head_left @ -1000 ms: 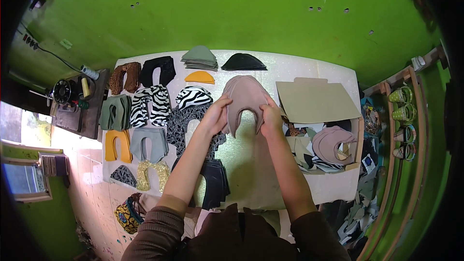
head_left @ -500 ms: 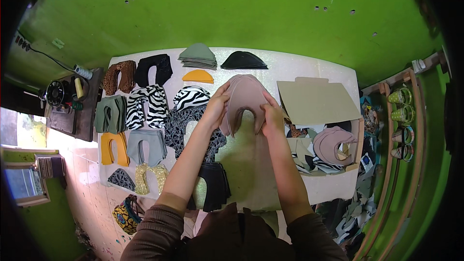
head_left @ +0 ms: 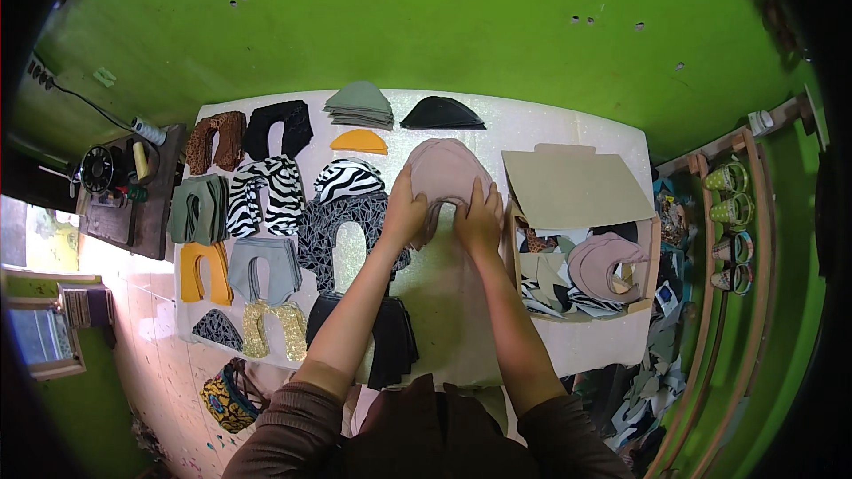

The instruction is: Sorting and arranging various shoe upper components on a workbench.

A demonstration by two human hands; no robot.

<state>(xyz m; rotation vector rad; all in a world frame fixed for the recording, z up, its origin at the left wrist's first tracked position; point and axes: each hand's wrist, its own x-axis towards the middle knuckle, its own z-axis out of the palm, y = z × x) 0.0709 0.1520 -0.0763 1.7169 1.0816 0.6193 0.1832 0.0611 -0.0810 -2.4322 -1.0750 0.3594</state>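
A stack of dusty pink U-shaped cut pieces (head_left: 448, 162) is between my hands at the middle of the table, its curved end pointing away from me. My left hand (head_left: 406, 211) grips its left side. On the right leg, my right hand (head_left: 480, 217) closes with fingers over the top. Both hands cover most of the legs. I cannot tell whether the stack rests on the table or is just above it. Close to my left hand lie black-and-grey patterned U-shaped pieces (head_left: 324, 244) and zebra-striped half-round pieces (head_left: 355, 179).
More U-shaped stacks fill the table's left: grey (head_left: 266, 262), yellow (head_left: 193, 270), green (head_left: 200, 208), black (head_left: 390, 337). Half-round green pieces (head_left: 358, 106) and black pieces (head_left: 441, 113) lie at the back. A cardboard box (head_left: 581, 186) of scraps stands right. Green wall (head_left: 426, 18) rises behind.
My hands have come closer together and inward over the legs of the pink stack, whose leg ends are now mostly covered. The whole view has shifted slightly.
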